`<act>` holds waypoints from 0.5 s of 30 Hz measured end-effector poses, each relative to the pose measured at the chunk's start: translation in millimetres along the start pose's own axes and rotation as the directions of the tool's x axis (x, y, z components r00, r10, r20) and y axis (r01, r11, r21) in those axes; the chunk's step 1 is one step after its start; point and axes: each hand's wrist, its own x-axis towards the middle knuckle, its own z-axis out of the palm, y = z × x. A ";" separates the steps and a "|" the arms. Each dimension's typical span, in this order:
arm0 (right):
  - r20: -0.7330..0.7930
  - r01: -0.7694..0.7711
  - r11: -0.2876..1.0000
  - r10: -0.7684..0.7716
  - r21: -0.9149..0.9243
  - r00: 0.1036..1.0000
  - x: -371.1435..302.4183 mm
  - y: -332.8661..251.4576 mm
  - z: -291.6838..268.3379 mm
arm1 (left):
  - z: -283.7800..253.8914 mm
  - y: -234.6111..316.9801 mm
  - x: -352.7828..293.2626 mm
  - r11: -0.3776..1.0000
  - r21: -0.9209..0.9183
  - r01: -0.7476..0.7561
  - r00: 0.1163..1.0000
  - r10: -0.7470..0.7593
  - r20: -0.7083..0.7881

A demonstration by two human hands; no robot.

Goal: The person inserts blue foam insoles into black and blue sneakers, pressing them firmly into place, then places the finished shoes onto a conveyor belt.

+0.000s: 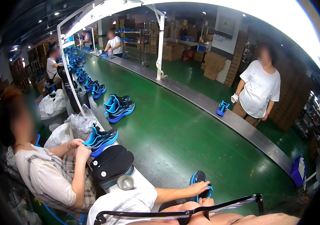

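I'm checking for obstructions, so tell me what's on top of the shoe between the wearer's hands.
The left hand lies across the blue-and-black shoe; the right hand is at its near end. Whatever is beneath the hands, and the shoe's inside, is covered.

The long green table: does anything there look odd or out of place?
Perhaps the blue-and-black footwear standing apart on the metal ledge, away from the shoes lining the opposite side. Small yellow marks also spot the green table.

You have two hands (198, 188) at one shoe (198, 177), one insole stack (114, 162), one clear cup (126, 182), one purple bin (299, 171) and at least five other people (260, 88).
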 end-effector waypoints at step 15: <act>0.193 -0.024 0.976 -0.019 0.218 0.981 24.1 44.4 70.6 | 2.6 8.2 1.9 0.955 0.025 -0.295 0.931 0.281 0.232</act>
